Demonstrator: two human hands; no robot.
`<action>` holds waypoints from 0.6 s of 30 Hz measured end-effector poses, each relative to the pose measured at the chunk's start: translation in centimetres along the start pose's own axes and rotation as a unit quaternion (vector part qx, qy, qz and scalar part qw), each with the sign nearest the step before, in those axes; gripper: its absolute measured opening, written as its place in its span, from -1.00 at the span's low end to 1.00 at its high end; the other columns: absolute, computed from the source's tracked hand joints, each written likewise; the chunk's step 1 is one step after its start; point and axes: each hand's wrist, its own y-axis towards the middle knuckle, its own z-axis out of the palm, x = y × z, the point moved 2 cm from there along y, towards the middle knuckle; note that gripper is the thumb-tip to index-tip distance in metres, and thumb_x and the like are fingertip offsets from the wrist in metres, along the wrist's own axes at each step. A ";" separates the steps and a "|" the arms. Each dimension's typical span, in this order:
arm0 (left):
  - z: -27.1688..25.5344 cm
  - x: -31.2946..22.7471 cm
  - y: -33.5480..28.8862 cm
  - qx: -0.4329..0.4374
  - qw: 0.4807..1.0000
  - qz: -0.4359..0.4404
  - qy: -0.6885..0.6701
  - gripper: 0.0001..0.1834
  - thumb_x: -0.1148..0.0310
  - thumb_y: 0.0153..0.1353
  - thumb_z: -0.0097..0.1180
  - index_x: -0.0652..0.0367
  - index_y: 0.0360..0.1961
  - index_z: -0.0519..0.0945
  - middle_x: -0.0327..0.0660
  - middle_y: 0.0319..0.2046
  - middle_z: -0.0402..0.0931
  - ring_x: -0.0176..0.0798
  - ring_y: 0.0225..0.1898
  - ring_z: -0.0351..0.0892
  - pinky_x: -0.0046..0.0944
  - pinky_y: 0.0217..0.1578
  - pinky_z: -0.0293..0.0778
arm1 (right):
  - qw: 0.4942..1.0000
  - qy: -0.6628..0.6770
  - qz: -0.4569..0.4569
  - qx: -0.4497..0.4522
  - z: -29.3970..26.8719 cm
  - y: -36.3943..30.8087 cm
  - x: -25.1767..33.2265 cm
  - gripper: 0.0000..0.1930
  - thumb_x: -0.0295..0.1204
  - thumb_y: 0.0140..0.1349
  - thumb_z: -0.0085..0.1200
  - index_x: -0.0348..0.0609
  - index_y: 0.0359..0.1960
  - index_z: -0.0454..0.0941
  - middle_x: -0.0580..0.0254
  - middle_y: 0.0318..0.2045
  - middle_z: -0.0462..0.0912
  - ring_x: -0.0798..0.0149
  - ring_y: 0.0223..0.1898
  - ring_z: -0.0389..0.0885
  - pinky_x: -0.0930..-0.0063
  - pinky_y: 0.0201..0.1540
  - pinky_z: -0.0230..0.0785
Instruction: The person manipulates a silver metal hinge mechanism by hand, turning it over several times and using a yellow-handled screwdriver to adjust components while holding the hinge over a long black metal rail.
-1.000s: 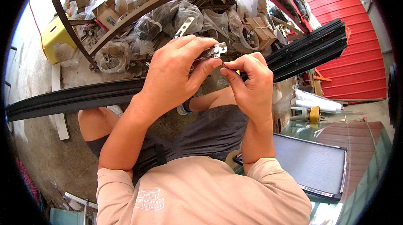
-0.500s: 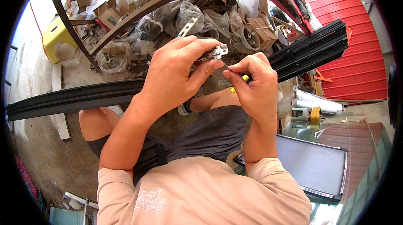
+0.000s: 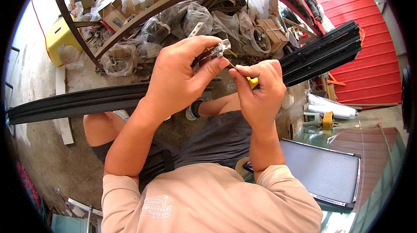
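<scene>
Raised in front of me, my left hand [image 3: 176,76] is closed on a small silvery metal fitting [image 3: 220,49], pinched between thumb and fingers. A pale strip with holes [image 3: 196,29] sticks out beyond the knuckles; whether it belongs to the fitting is hidden. My right hand [image 3: 262,87] grips a small screwdriver [image 3: 253,82] with a yellow handle, mostly covered by the fingers. Its thin shaft points up and left to the fitting's lower side. Whether the tip touches the metal I cannot tell.
Long black profiles extend to the right [image 3: 321,52] and left [image 3: 78,102] beyond my hands. Bags and boxes lie behind a curved metal bar [image 3: 165,5]. A yellow stool [image 3: 61,37] stands far left. A framed panel [image 3: 323,170] lies at my right.
The fitting has turned in my left hand and sits slightly further left. My right hand has shifted a little left, and the screwdriver handle has turned.
</scene>
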 end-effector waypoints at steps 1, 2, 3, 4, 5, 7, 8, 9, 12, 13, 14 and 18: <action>-0.1 0.2 0.0 0.005 1.000 -0.013 -0.023 -0.68 0.37 0.39 0.37 0.31 0.07 0.68 -0.25 -0.21 0.70 -0.45 -0.22 0.59 -0.36 -0.16 0.52 | 1.000 0.021 0.003 0.007 -0.2 0.2 0.0 -0.80 -0.54 0.01 0.54 -0.13 -0.37 0.73 0.27 -0.45 0.69 0.13 -0.31 0.58 0.30 -0.24 0.44; -0.3 0.2 0.0 0.011 0.998 -0.033 -0.055 -0.69 0.36 0.41 0.36 0.31 0.08 0.68 -0.28 -0.20 0.70 -0.47 -0.19 0.58 -0.38 -0.14 0.51 | 0.999 0.041 0.006 0.014 -0.3 0.4 0.1 -0.80 -0.54 0.01 0.55 -0.13 -0.35 0.75 0.27 -0.45 0.69 0.15 -0.31 0.59 0.32 -0.23 0.44; -0.4 0.3 -0.1 0.018 0.995 -0.054 -0.087 -0.69 0.34 0.43 0.35 0.30 0.08 0.69 -0.31 -0.18 0.69 -0.49 -0.17 0.57 -0.40 -0.12 0.50 | 0.998 0.059 0.009 0.016 -0.4 0.5 0.2 -0.80 -0.55 0.01 0.55 -0.14 -0.35 0.76 0.28 -0.45 0.70 0.16 -0.31 0.60 0.34 -0.23 0.45; -0.6 0.3 -0.1 0.024 0.990 -0.074 -0.119 -0.70 0.33 0.45 0.34 0.29 0.08 0.69 -0.34 -0.16 0.69 -0.51 -0.15 0.56 -0.42 -0.10 0.50 | 0.997 0.076 0.012 0.019 -0.5 0.7 0.2 -0.80 -0.56 0.00 0.55 -0.15 -0.35 0.77 0.28 -0.45 0.70 0.18 -0.31 0.61 0.36 -0.22 0.45; -0.6 0.4 -0.1 0.023 0.988 -0.072 -0.133 -0.69 0.31 0.45 0.34 0.29 0.08 0.69 -0.36 -0.15 0.69 -0.52 -0.14 0.55 -0.43 -0.10 0.49 | 0.995 0.093 0.014 0.022 -0.5 0.7 0.2 -0.80 -0.56 0.00 0.55 -0.15 -0.35 0.77 0.29 -0.46 0.71 0.19 -0.32 0.62 0.38 -0.22 0.46; -0.7 0.7 -0.2 0.022 0.985 -0.067 -0.160 -0.69 0.29 0.47 0.33 0.27 0.09 0.69 -0.40 -0.14 0.67 -0.55 -0.14 0.52 -0.46 -0.09 0.47 | 0.987 0.148 0.046 0.032 -0.5 0.6 0.0 -0.82 -0.58 0.05 0.53 -0.18 -0.32 0.77 0.27 -0.39 0.74 0.24 -0.32 0.63 0.39 -0.20 0.47; -0.6 0.7 -0.1 0.025 0.983 -0.071 -0.170 -0.69 0.28 0.47 0.33 0.26 0.09 0.69 -0.41 -0.14 0.66 -0.57 -0.15 0.51 -0.48 -0.10 0.46 | 0.982 0.172 0.062 0.036 -0.7 0.3 -0.2 -0.83 -0.59 0.07 0.52 -0.20 -0.31 0.77 0.27 -0.36 0.76 0.26 -0.32 0.64 0.39 -0.19 0.48; -0.5 0.7 -0.2 0.029 0.981 -0.075 -0.179 -0.68 0.28 0.47 0.33 0.26 0.09 0.69 -0.41 -0.14 0.66 -0.58 -0.16 0.50 -0.49 -0.11 0.44 | 0.963 0.241 0.113 0.043 -0.7 -0.2 -0.6 -0.82 -0.57 0.13 0.50 -0.21 -0.26 0.76 0.23 -0.32 0.76 0.28 -0.32 0.64 0.41 -0.18 0.49; -0.5 0.6 -0.1 0.029 0.979 -0.065 -0.193 -0.68 0.28 0.47 0.32 0.27 0.10 0.68 -0.44 -0.14 0.64 -0.62 -0.19 0.44 -0.53 -0.15 0.40 | 0.866 0.434 0.243 0.052 -0.6 -1.7 -1.3 -0.77 -0.49 0.28 0.43 -0.27 -0.07 0.71 0.15 -0.20 0.76 0.33 -0.28 0.67 0.44 -0.14 0.53; -0.5 0.6 -0.1 0.028 0.979 -0.058 -0.196 -0.68 0.28 0.48 0.32 0.27 0.11 0.68 -0.46 -0.14 0.63 -0.63 -0.21 0.43 -0.54 -0.17 0.39 | 0.827 0.489 0.274 0.048 -0.5 -1.9 -1.2 -0.73 -0.45 0.34 0.39 -0.28 0.01 0.68 0.13 -0.18 0.75 0.34 -0.26 0.67 0.45 -0.13 0.54; -0.5 0.6 -0.1 0.020 0.979 -0.057 -0.194 -0.68 0.28 0.48 0.31 0.27 0.11 0.68 -0.47 -0.17 0.61 -0.64 -0.23 0.40 -0.54 -0.20 0.35 | 0.782 0.543 0.302 0.043 -0.3 -2.1 -1.2 -0.68 -0.41 0.40 0.35 -0.29 0.09 0.64 0.11 -0.15 0.74 0.35 -0.25 0.68 0.46 -0.12 0.55; -0.4 0.8 -0.1 -0.002 0.973 -0.069 -0.221 -0.69 0.28 0.52 0.26 0.25 0.12 0.67 -0.52 -0.29 0.50 -0.65 -0.32 0.30 -0.54 -0.30 0.22 | 0.633 0.690 0.342 0.073 0.2 -3.0 -1.4 -0.62 -0.30 0.51 0.19 -0.30 0.21 0.53 0.11 -0.20 0.73 0.33 -0.24 0.69 0.48 -0.11 0.55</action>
